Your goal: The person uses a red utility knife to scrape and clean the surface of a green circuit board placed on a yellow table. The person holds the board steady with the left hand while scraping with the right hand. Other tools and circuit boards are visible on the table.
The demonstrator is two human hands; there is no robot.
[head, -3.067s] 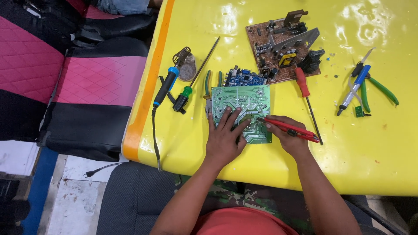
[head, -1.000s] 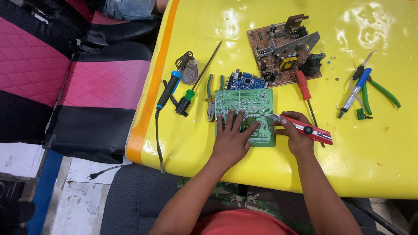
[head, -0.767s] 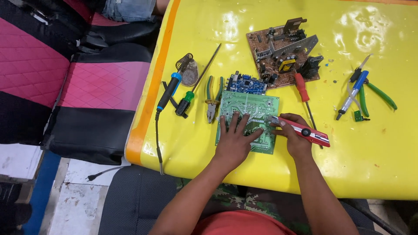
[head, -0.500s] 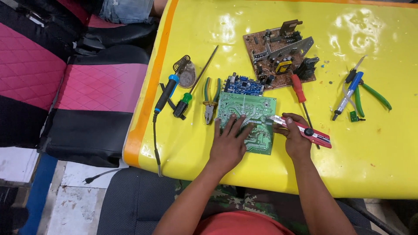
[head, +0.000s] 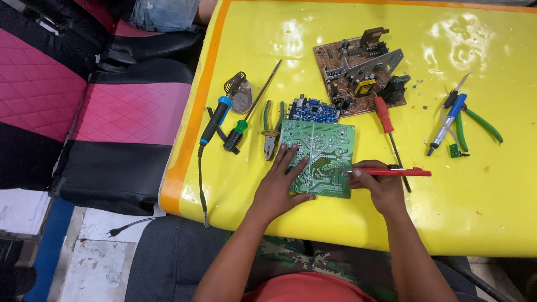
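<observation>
Green circuit board [head: 319,156] lies solder side up on the yellow surface [head: 347,223]; the left hand [head: 282,184] presses it flat, fingers spread, while the right hand [head: 380,182] grips a red tool [head: 400,171] at its edge.

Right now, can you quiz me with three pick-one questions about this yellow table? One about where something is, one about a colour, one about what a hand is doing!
1. Where is the brown circuit board?
A. Farther up the yellow table than the green circuit board
B. Under the left hand
C. On the floor

2. What colour is the tool in the right hand?
A. Blue
B. Red
C. White

3. What is the left hand doing?
A. Holding pliers
B. Lying flat on the green board
C. Hanging off the table

Answers: 1 A, it lies beyond the green board. 2 B, its slim body is red. 3 B, the fingers spread across the board.
</observation>
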